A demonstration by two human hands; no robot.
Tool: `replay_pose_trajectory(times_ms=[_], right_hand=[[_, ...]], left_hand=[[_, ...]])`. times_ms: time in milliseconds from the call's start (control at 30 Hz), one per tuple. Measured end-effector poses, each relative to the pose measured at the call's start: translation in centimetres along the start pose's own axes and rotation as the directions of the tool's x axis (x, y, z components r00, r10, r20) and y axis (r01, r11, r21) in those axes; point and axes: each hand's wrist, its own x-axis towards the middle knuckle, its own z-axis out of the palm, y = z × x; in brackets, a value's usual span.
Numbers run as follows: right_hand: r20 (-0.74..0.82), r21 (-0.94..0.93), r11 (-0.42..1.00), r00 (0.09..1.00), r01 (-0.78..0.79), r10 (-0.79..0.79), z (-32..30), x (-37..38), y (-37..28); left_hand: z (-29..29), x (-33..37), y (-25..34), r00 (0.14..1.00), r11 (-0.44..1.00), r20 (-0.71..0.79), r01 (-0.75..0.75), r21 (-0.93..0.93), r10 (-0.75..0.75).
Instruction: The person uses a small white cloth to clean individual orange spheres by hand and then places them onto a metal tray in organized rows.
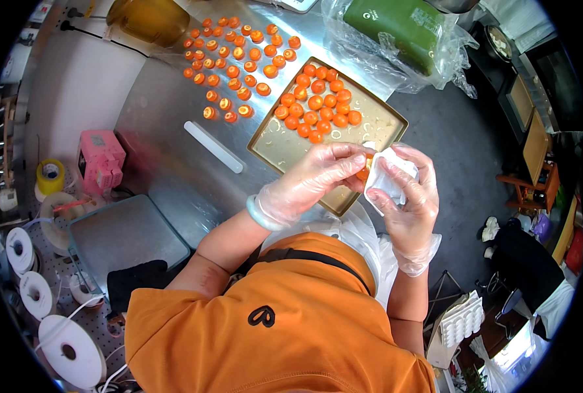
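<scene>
My left hand (pixel 330 165), in a clear glove with a pale blue band at the wrist, pinches a small orange cherry tomato (pixel 364 169). Close against it, my gloved right hand (pixel 409 180) is closed on a soft white wad (pixel 386 171) that looks like folded paper towel. Both hands are over the near right part of a gold baking tray (pixel 265 141). Several whole cherry tomatoes (pixel 315 103) sit together toward the tray's far side, with small pale curved bits around them. Fingers partly hide the held tomato.
Several cherry tomatoes with pale tops (pixel 232 69) stand in rows on the metal table (pixel 154 98). A white bar (pixel 213 147) lies left of the tray. A green package in clear plastic (pixel 396 29) is at the far right, a pink device (pixel 100 162) at left, and a person (pixel 533 268) at right.
</scene>
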Motion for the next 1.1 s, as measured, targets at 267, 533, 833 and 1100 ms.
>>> replay_pose_trajectory(times_ms=[267,533,833,1100], right_hand=[[-0.043,-0.136,0.984,0.992,0.113,-0.120,0.3,-0.2,0.3],[-0.018,0.021,0.997,0.997,-0.071,0.071,0.5,0.0,0.5],[0.127,0.358,0.881,0.951,-0.310,0.283,-0.4,-0.1,0.7],[0.092,0.147,0.983,0.991,-0.106,0.093,-0.7,-0.3,0.6]], left_hand=[[-0.2,0.0,-0.2,0.998,0.998,0.053,0.014,0.056,-0.017],[0.0,-0.2,-0.1,0.999,0.999,0.035,0.029,0.029,-0.030],[-0.4,0.0,0.3,0.993,0.997,0.105,0.051,0.063,-0.057],[-1.1,0.0,-0.1,0.978,0.989,0.149,0.146,-0.004,-0.143]])
